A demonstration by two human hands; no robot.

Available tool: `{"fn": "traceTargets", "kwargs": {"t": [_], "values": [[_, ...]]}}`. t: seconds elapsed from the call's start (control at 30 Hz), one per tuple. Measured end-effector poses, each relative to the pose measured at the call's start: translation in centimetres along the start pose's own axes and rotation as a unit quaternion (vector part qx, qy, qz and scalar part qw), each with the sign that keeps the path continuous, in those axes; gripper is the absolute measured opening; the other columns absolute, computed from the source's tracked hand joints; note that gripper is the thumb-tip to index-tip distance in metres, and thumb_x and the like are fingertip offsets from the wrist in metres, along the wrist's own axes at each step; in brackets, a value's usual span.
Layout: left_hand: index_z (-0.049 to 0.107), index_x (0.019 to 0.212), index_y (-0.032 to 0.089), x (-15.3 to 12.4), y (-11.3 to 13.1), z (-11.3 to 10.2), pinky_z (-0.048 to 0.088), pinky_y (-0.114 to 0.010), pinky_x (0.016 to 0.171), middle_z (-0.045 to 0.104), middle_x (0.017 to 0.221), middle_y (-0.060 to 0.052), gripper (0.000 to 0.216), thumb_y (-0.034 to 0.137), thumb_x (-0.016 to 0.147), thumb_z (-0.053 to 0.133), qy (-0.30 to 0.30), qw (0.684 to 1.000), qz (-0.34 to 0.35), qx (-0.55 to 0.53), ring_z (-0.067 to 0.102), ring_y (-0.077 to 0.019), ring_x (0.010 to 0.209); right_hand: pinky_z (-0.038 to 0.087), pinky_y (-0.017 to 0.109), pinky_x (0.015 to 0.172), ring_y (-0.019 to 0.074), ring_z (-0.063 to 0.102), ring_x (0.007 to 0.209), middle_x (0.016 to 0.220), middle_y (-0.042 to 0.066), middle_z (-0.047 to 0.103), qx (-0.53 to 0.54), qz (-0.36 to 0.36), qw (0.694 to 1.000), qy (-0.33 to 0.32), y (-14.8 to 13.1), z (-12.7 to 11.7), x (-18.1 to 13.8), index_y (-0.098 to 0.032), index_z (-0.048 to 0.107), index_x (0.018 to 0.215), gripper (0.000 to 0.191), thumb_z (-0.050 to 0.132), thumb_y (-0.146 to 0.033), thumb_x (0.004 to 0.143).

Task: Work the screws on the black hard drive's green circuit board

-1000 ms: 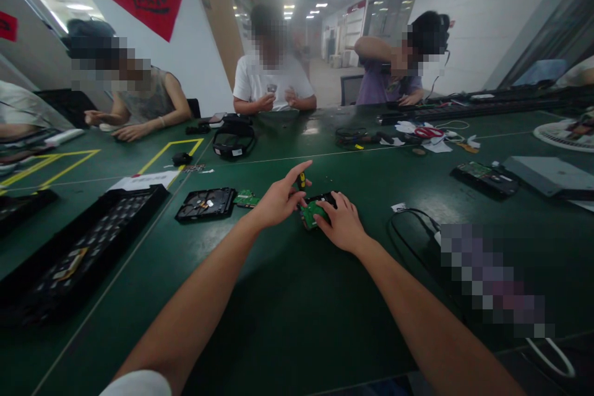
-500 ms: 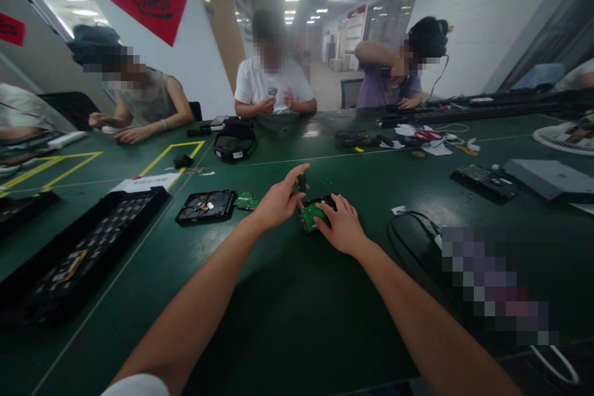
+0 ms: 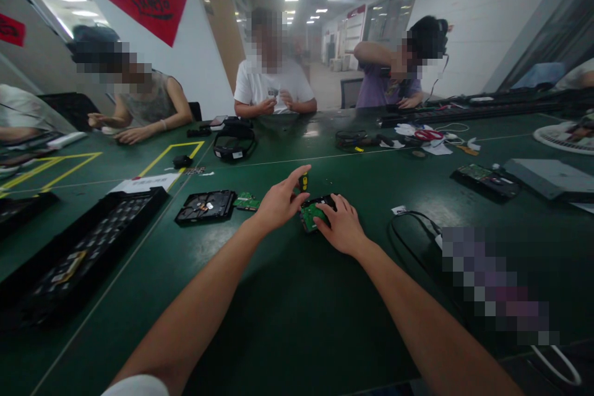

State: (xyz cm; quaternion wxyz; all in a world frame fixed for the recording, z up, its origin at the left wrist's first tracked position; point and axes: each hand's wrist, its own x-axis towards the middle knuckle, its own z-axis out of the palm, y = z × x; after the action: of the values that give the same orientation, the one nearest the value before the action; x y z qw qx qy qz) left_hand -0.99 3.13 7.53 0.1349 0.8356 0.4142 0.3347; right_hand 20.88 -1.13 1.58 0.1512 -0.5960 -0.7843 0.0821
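Under my right hand (image 3: 344, 226) lies a hard drive (image 3: 309, 218) with its green circuit board facing up. The fingers of that hand wrap over its right side and press it against the table. My left hand (image 3: 277, 203) grips a short screwdriver (image 3: 304, 183) with a black and yellow handle, held upright above the drive's left edge. Its tip is too small to make out. Left of my hands, a loose green circuit board (image 3: 247, 201) lies beside another black hard drive (image 3: 205, 206).
A long black tray (image 3: 116, 223) stands at the left. Farther right are another drive (image 3: 485, 181), a grey box (image 3: 552, 178) and a looped black cable (image 3: 394, 238). A black headset (image 3: 234, 141) sits toward the back. Several people work around the table (image 3: 297, 322).
The screwdriver handle has turned in my left fingers, and more of its yellow marking now shows. My right hand and the hard drive have stayed in place.
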Motion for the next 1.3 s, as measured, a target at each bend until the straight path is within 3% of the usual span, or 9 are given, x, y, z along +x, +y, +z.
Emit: {"fn": "traceTargets", "kwargs": {"t": [0.17,0.3,0.4,0.6,0.8,0.97,1.17,1.3], "values": [[0.026,0.162,0.027,0.0,0.1,0.1,0.056,-0.029,0.079,0.072,0.094,-0.003,0.070,0.019,0.097,0.051,-0.028,0.997,0.005,-0.067,0.071,-0.0149,0.068,0.023,0.058,0.120,0.0374,0.024,0.155,0.167,0.016,0.031,-0.012,0.000,1.000,0.010,0.0,0.2,0.1,-0.031,0.053,0.150,0.054,0.042,-0.058,0.105],[0.030,0.161,0.028,-0.1,0.0,0.6,0.055,-0.030,0.077,0.071,0.113,-0.007,0.070,0.024,0.096,0.058,0.015,1.000,-0.002,-0.024,0.068,-0.0132,0.067,0.023,0.057,0.120,0.0371,0.025,0.155,0.167,0.015,0.032,-0.012,0.001,1.000,0.014,0.0,0.2,0.0,-0.031,0.054,0.150,0.053,0.043,-0.057,0.105],[0.033,0.160,0.029,0.0,-0.1,0.5,0.054,-0.031,0.078,0.071,0.115,-0.008,0.071,0.027,0.095,0.063,0.036,0.999,-0.009,0.003,0.066,-0.0135,0.069,0.022,0.058,0.121,0.0369,0.023,0.156,0.168,0.013,0.030,-0.007,0.001,1.000,0.006,0.0,0.1,0.0,-0.032,0.053,0.150,0.053,0.043,-0.057,0.105],[0.022,0.163,0.032,0.0,-0.1,-0.2,0.056,-0.027,0.072,0.070,0.117,-0.007,0.075,0.019,0.097,0.055,-0.035,0.993,-0.018,-0.111,0.069,-0.0111,0.067,0.019,0.058,0.122,0.0370,0.019,0.157,0.169,0.013,0.028,0.000,0.002,1.000,-0.004,0.0,0.0,0.0,-0.030,0.051,0.152,0.055,0.040,-0.058,0.105],[0.029,0.160,0.027,0.1,0.1,-0.4,0.056,-0.033,0.076,0.072,0.091,-0.004,0.075,0.026,0.094,0.064,-0.014,0.999,-0.030,-0.005,0.071,-0.0192,0.070,0.021,0.059,0.121,0.0374,0.022,0.156,0.168,0.014,0.030,-0.001,0.001,1.000,0.000,0.0,-0.2,-0.1,-0.031,0.051,0.151,0.055,0.040,-0.059,0.105],[0.018,0.164,0.031,0.0,0.3,-0.4,0.057,-0.030,0.079,0.072,0.117,-0.008,0.077,0.017,0.097,0.053,-0.054,0.994,-0.012,-0.089,0.072,-0.0144,0.073,0.021,0.059,0.121,0.0368,0.021,0.157,0.168,0.013,0.030,-0.006,0.002,1.000,-0.007,-0.1,-0.3,-0.1,-0.031,0.051,0.151,0.055,0.040,-0.059,0.106],[0.031,0.160,0.026,0.1,0.2,-0.1,0.055,-0.034,0.078,0.071,0.092,-0.004,0.075,0.028,0.093,0.066,0.000,1.000,-0.030,0.010,0.069,-0.0189,0.070,0.022,0.058,0.121,0.0367,0.023,0.156,0.167,0.015,0.032,-0.007,0.000,1.000,0.002,-0.1,-0.1,0.0,-0.031,0.052,0.151,0.053,0.042,-0.057,0.105],[0.021,0.163,0.029,0.0,0.4,-0.1,0.057,-0.030,0.080,0.072,0.110,-0.006,0.077,0.021,0.096,0.057,-0.033,0.996,-0.016,-0.076,0.070,-0.0138,0.072,0.021,0.058,0.121,0.0365,0.022,0.156,0.168,0.015,0.031,-0.008,0.000,1.000,0.005,-0.1,0.0,0.0,-0.031,0.051,0.151,0.054,0.041,-0.057,0.105]]}}
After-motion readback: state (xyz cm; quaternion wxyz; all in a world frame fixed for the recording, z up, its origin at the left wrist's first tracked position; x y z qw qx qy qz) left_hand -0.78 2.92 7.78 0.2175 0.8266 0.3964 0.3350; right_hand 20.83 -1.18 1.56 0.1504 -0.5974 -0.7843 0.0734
